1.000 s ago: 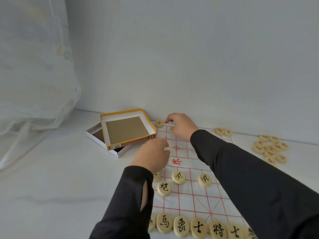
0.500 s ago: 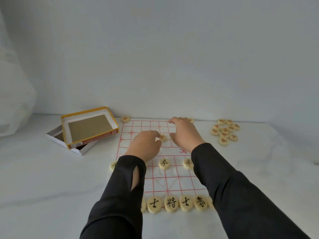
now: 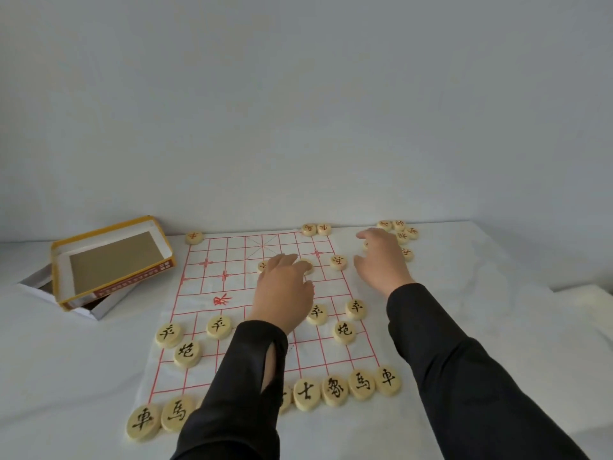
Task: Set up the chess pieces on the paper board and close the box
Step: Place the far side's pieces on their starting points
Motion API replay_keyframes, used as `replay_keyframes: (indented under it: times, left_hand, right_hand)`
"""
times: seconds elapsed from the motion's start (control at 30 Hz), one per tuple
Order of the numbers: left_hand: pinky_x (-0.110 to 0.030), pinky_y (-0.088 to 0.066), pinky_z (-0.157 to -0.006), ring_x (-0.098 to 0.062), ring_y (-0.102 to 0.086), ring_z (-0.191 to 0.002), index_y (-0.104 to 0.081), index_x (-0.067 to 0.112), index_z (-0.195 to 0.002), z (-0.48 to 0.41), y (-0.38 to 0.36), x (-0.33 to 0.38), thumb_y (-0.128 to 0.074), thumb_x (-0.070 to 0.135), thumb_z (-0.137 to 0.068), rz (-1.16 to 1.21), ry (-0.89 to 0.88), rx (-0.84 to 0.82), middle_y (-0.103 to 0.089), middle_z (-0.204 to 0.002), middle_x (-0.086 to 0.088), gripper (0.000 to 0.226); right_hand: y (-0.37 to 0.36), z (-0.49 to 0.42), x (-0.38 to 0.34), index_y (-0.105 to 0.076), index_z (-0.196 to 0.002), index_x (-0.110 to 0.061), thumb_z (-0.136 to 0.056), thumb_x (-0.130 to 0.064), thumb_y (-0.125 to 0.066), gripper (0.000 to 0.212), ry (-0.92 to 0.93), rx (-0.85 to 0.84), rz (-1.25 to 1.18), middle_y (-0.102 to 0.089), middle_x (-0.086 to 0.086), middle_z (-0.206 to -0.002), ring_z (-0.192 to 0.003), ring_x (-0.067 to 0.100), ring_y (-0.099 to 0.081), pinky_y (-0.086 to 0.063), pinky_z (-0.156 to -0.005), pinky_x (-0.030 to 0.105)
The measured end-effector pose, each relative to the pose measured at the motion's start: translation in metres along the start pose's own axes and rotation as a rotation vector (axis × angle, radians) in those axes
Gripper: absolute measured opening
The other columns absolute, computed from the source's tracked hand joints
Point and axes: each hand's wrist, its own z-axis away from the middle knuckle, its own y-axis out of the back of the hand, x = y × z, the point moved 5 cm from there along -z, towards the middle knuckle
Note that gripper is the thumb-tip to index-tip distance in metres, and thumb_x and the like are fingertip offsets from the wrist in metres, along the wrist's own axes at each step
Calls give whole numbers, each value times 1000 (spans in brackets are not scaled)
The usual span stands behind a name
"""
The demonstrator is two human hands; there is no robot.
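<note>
The paper board (image 3: 232, 293) with a red grid lies on the white table. Black-lettered pieces fill its near rows, such as a chariot (image 3: 388, 380) and a cannon (image 3: 344, 332). Red-lettered pieces sit at the far left corner (image 3: 194, 237), in a pair on the far edge (image 3: 316, 229), and one further in on the right (image 3: 338, 262). My left hand (image 3: 283, 293) hovers over mid-board with loosely bent fingertips touching a red piece (image 3: 306, 264). My right hand (image 3: 381, 260) reaches past the board's right edge, fingers relaxed, over the loose red pile (image 3: 403, 235).
The yellow-rimmed box lid (image 3: 109, 260) lies upside down, tilted across the white box tray (image 3: 36, 287), left of the board. A plain wall runs close behind the table's far edge. The table's right edge drops off at the far right.
My right hand has moved from the board's far edge rightward to the loose red pile. My left hand stays over mid-board. The view has swung right and down.
</note>
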Motion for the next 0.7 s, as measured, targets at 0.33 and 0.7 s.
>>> replay_keyframes:
  times: [0.33, 0.7]
  left_hand:
    - [-37, -18, -116, -18, -13, -142, -43, 23, -137, -14, -12, 8, -42, 20, -96, -24, -19, -15, -28, -151, 2, 41]
    - [-31, -19, -113, -17, -17, -140, -45, 23, -135, -20, -15, -3, -42, 20, -96, -15, -19, 4, -33, -147, 3, 39]
  right_hand:
    - [-16, -45, 52, -24, -147, -20, -90, -55, -38, 68, -215, -84, 175, -2, 6, -158, -145, 30, -2, -6, -112, 58]
    - [-30, -78, 60, -28, -144, -19, -95, -43, -27, 55, -181, -93, 357, -28, 11, -150, -138, 30, -24, -25, -109, 45]
